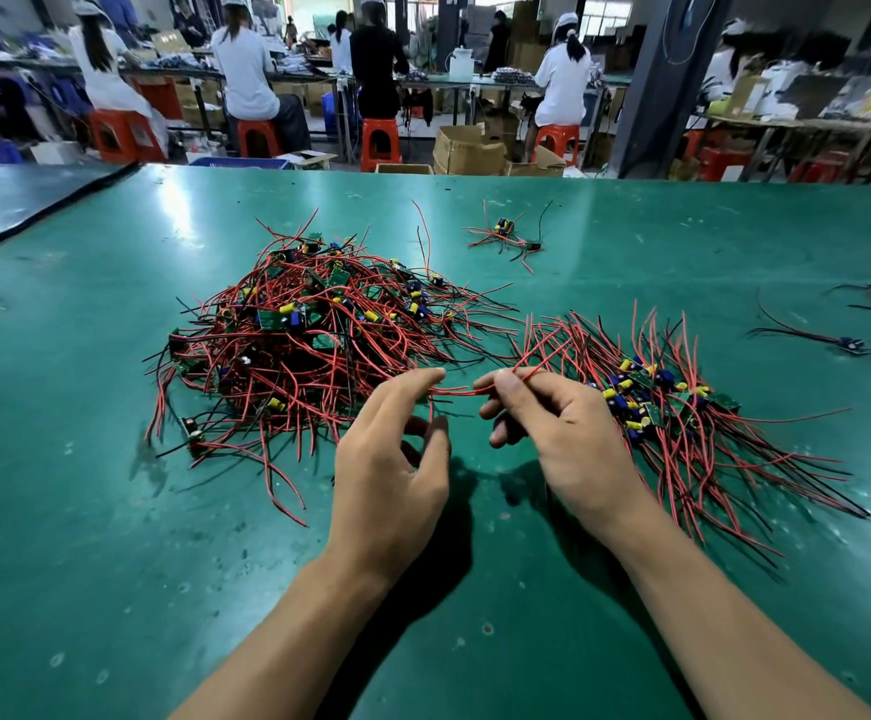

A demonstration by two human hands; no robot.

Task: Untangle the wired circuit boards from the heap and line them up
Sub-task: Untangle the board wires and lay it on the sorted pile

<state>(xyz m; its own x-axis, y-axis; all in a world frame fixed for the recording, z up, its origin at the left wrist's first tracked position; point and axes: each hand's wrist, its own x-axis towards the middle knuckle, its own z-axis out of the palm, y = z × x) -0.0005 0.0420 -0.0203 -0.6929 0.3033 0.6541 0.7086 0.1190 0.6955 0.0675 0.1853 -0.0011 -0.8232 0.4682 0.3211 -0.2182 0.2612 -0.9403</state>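
Green matting covers the surface, with other workers seated behind. Left of my grip lies the heap, still large and tangled; right of it, the lined-up boards form a smaller row, so I judge most work remains. My right hand pinches a red wire; my left hand holds its other end between curled fingers, palms down.
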